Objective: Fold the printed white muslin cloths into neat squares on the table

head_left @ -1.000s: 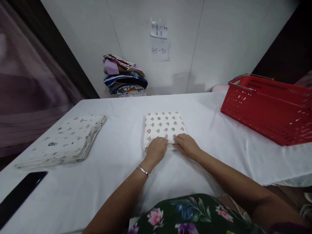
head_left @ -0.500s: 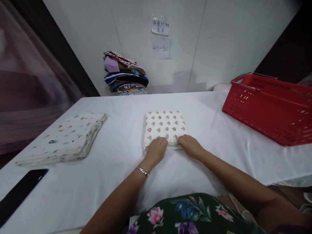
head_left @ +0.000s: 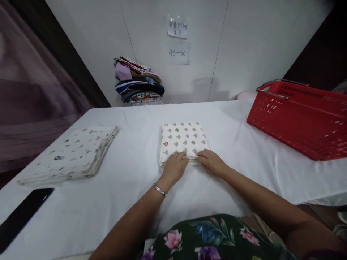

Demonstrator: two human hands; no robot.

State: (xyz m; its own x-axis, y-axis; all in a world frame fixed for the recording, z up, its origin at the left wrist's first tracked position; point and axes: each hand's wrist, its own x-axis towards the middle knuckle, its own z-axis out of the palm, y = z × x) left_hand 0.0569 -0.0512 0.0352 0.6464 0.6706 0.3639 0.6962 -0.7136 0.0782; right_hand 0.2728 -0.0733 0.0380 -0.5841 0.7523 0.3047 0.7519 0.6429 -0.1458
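A folded white cloth printed with grey, green and red mushrooms lies flat in the middle of the table. My left hand grips its near edge on the left, fingertips on top. A short gap away, my right hand pinches the same edge near the right corner. Both thumbs are hidden or hard to make out. Between the hands, the stacked layers of the near edge show. My left wrist wears a silver bracelet.
A larger stack of printed white cloth lies to the left, with a black phone-like slab in front. A red basket stands at the right. Folded fabrics are piled against the wall behind the white table.
My left hand has shifted very slightly to the right along the near edge, and that edge looks a little raised between my hands. The cloth stays in place.
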